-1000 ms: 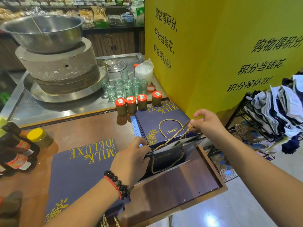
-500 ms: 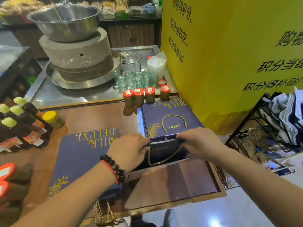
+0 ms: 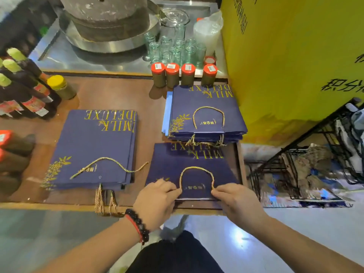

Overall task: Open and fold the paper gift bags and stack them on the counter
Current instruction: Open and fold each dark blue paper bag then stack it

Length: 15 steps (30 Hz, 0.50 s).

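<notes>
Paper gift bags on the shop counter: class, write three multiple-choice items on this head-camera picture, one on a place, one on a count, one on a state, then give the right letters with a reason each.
1. Where does the bag under both hands lie?
A. On the big left stack
B. Near the counter's front edge, just in front of the right stack
C. On the metal rack

2. How many red-capped jars stand in a row behind the right stack?
A. Two
B. Four
C. Six

3. What state is the bag at the hands in?
A. Flat, handle loop on top
B. Standing open
C. Crumpled

Answers:
1 B: it lies in front of the right stack, left hand and right hand at its near edge.
2 B: four red-capped jars show.
3 A: it lies flat, gold handle looped over its face.
</notes>
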Available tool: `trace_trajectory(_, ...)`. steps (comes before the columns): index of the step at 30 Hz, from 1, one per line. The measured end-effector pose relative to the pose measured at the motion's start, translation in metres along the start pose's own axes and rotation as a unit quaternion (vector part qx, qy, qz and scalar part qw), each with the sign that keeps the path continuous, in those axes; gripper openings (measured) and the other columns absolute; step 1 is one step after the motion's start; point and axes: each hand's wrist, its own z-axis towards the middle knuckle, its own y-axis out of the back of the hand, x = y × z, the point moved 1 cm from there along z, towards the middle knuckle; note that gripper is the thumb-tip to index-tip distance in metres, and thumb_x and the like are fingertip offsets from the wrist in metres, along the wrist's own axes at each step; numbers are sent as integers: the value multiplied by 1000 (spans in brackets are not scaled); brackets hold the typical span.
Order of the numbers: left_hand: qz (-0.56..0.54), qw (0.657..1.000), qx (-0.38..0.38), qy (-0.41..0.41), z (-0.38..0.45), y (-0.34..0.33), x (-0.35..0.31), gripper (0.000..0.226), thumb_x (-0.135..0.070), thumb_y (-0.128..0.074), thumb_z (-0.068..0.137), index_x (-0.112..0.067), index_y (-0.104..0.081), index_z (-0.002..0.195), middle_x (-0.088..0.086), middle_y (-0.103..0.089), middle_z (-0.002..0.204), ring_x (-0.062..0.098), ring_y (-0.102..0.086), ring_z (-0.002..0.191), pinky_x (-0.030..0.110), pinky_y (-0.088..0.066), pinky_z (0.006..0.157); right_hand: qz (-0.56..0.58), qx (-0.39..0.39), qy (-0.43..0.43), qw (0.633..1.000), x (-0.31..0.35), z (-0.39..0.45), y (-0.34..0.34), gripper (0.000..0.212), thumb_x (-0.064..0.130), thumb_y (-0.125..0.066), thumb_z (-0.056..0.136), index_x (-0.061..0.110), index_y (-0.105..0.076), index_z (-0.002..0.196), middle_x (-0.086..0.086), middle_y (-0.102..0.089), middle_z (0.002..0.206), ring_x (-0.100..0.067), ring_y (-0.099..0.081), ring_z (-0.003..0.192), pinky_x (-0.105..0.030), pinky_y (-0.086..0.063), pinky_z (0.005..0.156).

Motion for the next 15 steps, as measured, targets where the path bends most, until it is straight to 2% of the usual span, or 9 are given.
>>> trace_trajectory(3,3,999,43,30,-8,-37,2,52,-22,-83,55,-23,-69,106,-7,-64,94,20,-61,78,30,-51,59,20,37,-40,998,8,-23,-43,30,13,-76,68,17,-74,98,0,-71,95,-25,-67,77,-34,-56,59)
trace_trajectory(9,5,981,151,124,-21,-107,17,80,-18,-81,46,-27,-51,119,-1,-61,110,24,-60,100,37,-53,69,3,74,-120,990,31,-38,-127,34,14,-74,69,23,-70,102,3,-65,98,-23,-61,90,-34,-47,69)
trace_trajectory(12,2,971,175,162,-31,-135,22,87,-21,-84,48,-24,-51,129,4,-58,127,29,-59,113,42,-54,79,-11,104,-162,981,46,-39,-150,54,4,-77,63,18,-67,114,-4,-61,113,-27,-55,108,-39,-46,81)
trace_trajectory(15,-8,961,215,174,-45,-154,7,89,-26,-81,54,-20,-51,138,13,-50,142,33,-49,129,49,-44,98,-25,148,-181,972,67,-42,-164,68,11,-73,64,12,-59,130,-12,-52,138,-29,-43,131,-47,-37,105)
